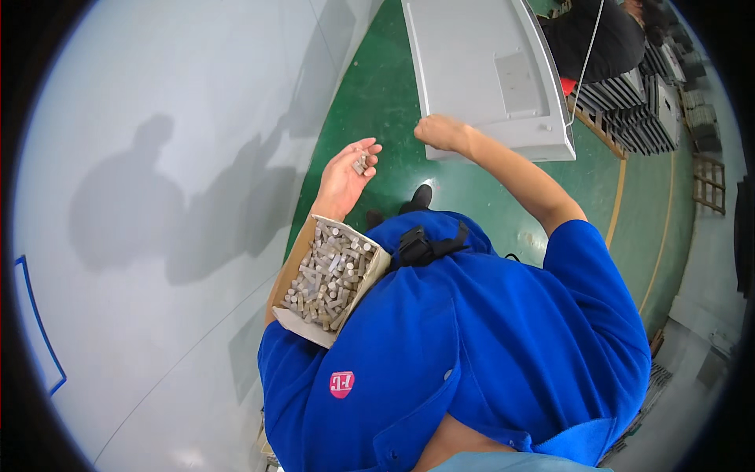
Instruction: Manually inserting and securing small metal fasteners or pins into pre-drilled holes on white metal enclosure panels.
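Note:
My left hand (pixel 346 177) is turned palm up, its fingers curled round a few small pale cylindrical plugs (pixel 359 164). Against my left forearm and chest leans an open cardboard box (pixel 305 328), filled with many more of these grey-white plugs. My right hand (pixel 442 132) is closed at the near left corner of a large light-grey panel (pixel 460 71) with raised edges. Whatever its fingers hold, if anything, is hidden.
A pale wall (pixel 181 94) runs along my left, over a green floor (pixel 377 94). Beyond the panel, a person in dark clothing (pixel 602 39) is near stacked grey panels (pixel 657 110). A thin rod (pixel 586 63) rises by the panel's right edge.

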Tool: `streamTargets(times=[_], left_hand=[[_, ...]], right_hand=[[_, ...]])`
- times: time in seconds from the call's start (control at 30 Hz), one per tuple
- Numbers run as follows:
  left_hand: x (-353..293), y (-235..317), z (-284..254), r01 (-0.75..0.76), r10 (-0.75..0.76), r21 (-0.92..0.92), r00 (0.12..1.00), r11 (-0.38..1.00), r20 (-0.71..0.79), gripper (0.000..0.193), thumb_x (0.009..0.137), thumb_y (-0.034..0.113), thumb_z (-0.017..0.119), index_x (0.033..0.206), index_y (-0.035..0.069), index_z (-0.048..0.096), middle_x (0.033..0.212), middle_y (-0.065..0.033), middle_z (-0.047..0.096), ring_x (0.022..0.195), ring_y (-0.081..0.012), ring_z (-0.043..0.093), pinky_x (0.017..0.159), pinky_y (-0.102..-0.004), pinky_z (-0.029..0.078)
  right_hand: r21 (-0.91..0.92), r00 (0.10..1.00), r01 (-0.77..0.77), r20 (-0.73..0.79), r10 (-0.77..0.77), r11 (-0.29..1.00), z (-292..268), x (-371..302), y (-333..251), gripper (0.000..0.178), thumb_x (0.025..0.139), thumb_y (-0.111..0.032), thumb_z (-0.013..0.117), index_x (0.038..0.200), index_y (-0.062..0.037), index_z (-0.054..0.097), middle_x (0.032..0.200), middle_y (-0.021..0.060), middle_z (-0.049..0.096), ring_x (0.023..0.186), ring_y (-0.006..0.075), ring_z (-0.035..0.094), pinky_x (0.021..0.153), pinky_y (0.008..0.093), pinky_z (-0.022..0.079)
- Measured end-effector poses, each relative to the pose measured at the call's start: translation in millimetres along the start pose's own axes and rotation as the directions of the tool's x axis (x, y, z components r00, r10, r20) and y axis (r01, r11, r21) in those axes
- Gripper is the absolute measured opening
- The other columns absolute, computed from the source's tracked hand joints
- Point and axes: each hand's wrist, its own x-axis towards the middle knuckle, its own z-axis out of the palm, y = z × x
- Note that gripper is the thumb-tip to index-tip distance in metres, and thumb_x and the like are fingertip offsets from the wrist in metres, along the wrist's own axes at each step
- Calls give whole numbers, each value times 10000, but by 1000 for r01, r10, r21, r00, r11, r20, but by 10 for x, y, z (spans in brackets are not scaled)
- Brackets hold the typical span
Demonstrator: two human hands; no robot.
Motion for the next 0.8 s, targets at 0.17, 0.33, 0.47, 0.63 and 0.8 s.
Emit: streamTargets(times=[0.17, 0.33, 0.47, 0.63, 0.8], left_hand=[[11, -57, -39, 23, -30, 61, 992, 998, 123, 286, 949, 104, 451, 1187, -48, 496, 936, -76, 553, 739, -90, 493, 570, -192, 391], [-16, -64, -16, 42, -57, 114, 990, 993, 129, 308, 962, 131, 440, 1214, -42, 480, 846, -40, 518, 638, -57, 442, 492, -176, 328], [-29, -66, -37, 48, -69, 157, 989, 986, 131, 338, 971, 162, 432, 1246, -32, 462, 773, -2, 470, 578, -36, 394, 450, -166, 282], [-89, -22, 63, 95, -126, 209, 982, 973, 140, 411, 976, 190, 423, 1331, -12, 377, 690, 27, 415, 516, -30, 339, 414, -160, 242], [-93, -25, 54, 81, -123, 208, 973, 975, 196, 433, 974, 188, 433, 1361, 14, 347, 671, 20, 415, 506, -35, 332, 416, -166, 242]], right_hand=[[27, 990, -38, 140, 33, 999, -106, -138, -51, 84, 734, -58, 556, 717, -33, 634, 724, 147, 651, 725, 300, 662, 612, 386, 534], [17, 997, 14, 74, -15, 1000, 180, -273, -131, 66, 702, -80, 593, 677, -38, 638, 697, 128, 652, 698, 297, 658, 587, 392, 527], [41, 975, 28, 217, -37, 999, 368, -421, -101, 108, 622, -122, 690, 670, -36, 645, 666, 111, 647, 664, 292, 656, 555, 394, 513], [-43, 891, 24, 453, -2, 999, 329, -621, -186, 268, 554, -205, 784, 732, -36, 675, 706, 94, 669, 710, 272, 670, 578, 388, 518], [115, 927, -41, 376, -5, 992, -139, -628, -178, 341, 665, -287, 777, 821, -3, 668, 714, 106, 661, 703, 233, 660, 581, 342, 508]])
